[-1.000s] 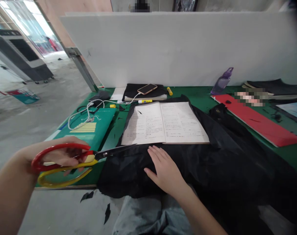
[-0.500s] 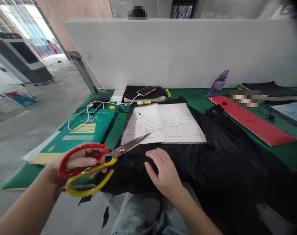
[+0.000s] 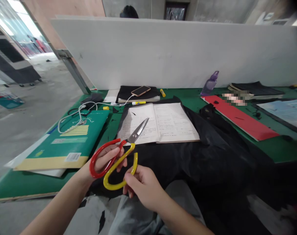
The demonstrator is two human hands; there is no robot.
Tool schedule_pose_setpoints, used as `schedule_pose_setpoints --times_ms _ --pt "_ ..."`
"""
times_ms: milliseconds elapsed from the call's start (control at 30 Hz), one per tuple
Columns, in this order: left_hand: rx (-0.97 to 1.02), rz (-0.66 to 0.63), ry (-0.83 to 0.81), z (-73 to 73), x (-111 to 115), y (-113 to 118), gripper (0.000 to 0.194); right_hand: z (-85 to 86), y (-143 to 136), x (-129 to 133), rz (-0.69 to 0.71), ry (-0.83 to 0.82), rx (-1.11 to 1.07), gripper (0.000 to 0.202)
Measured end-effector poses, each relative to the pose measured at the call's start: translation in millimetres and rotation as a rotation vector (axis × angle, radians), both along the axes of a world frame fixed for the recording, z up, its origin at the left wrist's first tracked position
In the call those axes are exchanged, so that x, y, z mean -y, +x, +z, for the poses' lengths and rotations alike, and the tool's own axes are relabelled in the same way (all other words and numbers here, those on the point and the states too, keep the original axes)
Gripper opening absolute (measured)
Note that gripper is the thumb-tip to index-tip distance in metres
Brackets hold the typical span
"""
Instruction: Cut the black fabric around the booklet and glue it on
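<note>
The left forearm (image 3: 65, 195) and right forearm (image 3: 180, 212) are bare along all that shows, slim and smooth in outline, tapering to narrow, bare wrists (image 3: 86, 173). The left hand (image 3: 103, 161) and right hand (image 3: 146, 187) are bare too, slender in build. Below, loose trousers (image 3: 131, 215) cover both legs, pale grey-blue, softly creased, their weave too blurred to tell.

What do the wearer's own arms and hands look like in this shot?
The left hand and right hand are both bare, with no gloves. No sleeve shows on the left forearm or right forearm, and I see no watch, bracelet or ring.
</note>
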State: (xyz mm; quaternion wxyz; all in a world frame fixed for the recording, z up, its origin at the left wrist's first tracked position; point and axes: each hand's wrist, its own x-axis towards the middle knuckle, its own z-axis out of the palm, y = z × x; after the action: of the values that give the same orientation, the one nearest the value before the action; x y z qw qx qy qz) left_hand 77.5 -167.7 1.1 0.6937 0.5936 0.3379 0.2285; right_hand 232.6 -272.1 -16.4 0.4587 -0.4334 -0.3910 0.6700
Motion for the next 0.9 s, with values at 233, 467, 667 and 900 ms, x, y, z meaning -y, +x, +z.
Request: schedule_pose_setpoints --times_ms 233,467,667,900 --pt "-0.046 -0.005 0.004 4.8 4.2 7.1 0.034 -3.8 12.4 -15.0 -0.046 -0.044 0.014 0.011" --pt "-0.008 -0.01 -0.076 24.3 1.5 -3.9 0.035 0.1 38.4 -25.2 -0.063 0.073 0.213 0.016" --pt "0.079 -0.051 -0.238 30.6 -8.8 -24.2 0.035 17.1 49.0 -29.7 0.042 0.333 0.541 0.025" --pt "0.069 -0.129 -0.084 29.7 -17.3 -41.2 0.048 28.4 50.9 -38.3 0.267 0.588 0.949 0.035"
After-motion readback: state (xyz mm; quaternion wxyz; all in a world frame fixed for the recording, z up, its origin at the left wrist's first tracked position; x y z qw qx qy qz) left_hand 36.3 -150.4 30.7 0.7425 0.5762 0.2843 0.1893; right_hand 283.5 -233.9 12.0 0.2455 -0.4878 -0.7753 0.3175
